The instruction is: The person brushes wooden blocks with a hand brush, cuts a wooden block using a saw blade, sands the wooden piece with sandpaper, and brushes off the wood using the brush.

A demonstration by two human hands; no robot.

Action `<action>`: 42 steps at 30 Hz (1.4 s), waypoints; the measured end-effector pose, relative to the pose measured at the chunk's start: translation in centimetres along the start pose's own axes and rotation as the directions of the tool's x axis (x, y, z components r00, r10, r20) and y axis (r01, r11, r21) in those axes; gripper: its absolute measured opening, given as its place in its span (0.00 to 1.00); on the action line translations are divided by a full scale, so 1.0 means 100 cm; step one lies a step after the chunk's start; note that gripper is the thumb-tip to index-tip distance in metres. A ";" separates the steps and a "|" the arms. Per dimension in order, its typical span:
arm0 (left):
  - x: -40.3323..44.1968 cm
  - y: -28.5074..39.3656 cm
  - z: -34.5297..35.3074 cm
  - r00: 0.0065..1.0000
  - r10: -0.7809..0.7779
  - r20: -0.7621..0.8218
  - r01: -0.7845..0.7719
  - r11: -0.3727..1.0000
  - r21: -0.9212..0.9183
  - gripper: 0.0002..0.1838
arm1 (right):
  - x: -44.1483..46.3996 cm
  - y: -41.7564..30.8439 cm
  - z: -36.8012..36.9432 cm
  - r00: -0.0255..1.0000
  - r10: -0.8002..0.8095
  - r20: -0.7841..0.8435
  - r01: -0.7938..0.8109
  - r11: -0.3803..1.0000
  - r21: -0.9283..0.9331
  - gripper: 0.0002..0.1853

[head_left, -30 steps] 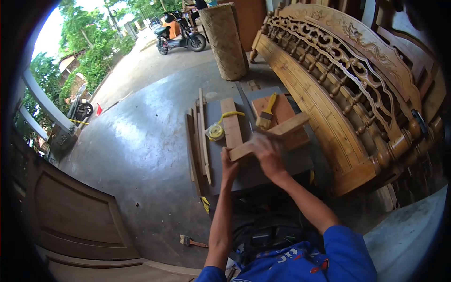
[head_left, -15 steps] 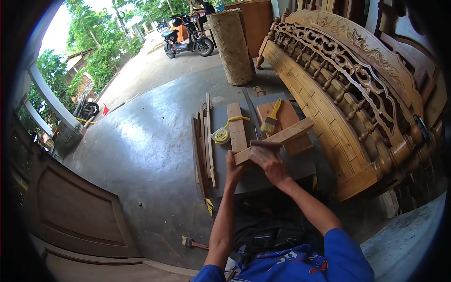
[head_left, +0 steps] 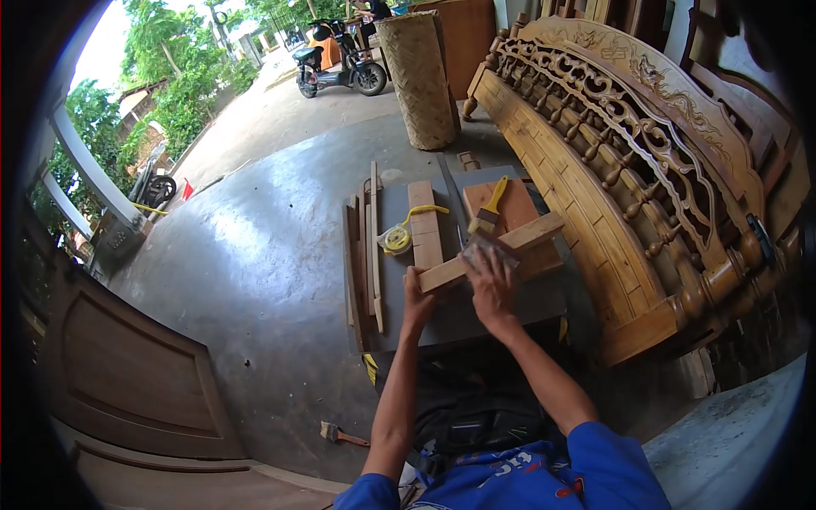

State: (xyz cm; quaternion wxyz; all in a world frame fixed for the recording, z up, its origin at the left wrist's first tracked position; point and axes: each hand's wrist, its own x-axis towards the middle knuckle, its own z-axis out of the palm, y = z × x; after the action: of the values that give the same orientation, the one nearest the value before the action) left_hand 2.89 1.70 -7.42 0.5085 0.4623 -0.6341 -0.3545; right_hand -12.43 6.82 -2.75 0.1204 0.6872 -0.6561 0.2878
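Note:
My left hand (head_left: 416,299) is closed around the lower left end of a pale wooden bar (head_left: 537,231), which slants up to the right above a low grey-topped table (head_left: 459,327). My right hand (head_left: 491,285) presses a brownish sheet of sandpaper (head_left: 508,252) on the bar's upper face, near its middle. The fingers lie over the sheet and hide part of it. Just beyond, a yellow-handled paintbrush (head_left: 494,201) rests on a reddish wooden block (head_left: 518,204). A yellow tape measure (head_left: 395,240) sits to the left, its tape across a flat board (head_left: 425,225).
Thin wooden strips (head_left: 372,255) lie along the table's left side. A carved wooden bench (head_left: 586,204) stands close on the right. Beyond the table is a rolled woven mat (head_left: 418,85). Another brush (head_left: 342,434) is on the floor, near wooden panels (head_left: 140,374). A motorbike (head_left: 340,72) is parked farther off.
My right hand has slid the sandpaper a little up and right along the bar, and the sheet is turned differently. My left hand keeps its hold. The whole view has shifted slightly.

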 end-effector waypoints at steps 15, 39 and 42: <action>0.029 0.067 -0.003 0.901 0.091 0.424 -0.408 0.511 0.757 0.20 | 0.012 0.053 -0.003 0.953 -0.274 0.126 0.265 0.960 0.086 0.31; 0.043 0.074 -0.003 0.892 0.021 0.451 -0.321 0.731 0.602 0.23 | 0.048 0.114 -0.026 0.954 -0.018 0.299 0.023 1.000 -0.013 0.37; 0.039 0.066 0.003 0.905 0.119 0.408 -0.373 0.682 0.629 0.22 | 0.039 0.100 -0.014 0.974 0.005 0.228 0.003 0.999 -0.036 0.33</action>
State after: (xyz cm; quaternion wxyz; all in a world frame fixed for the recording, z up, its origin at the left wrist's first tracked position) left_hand 0.89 0.17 -0.15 0.2258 0.4605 -0.8537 -0.0908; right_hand -22.56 3.29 -1.57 0.0564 0.7132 -0.6710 0.1949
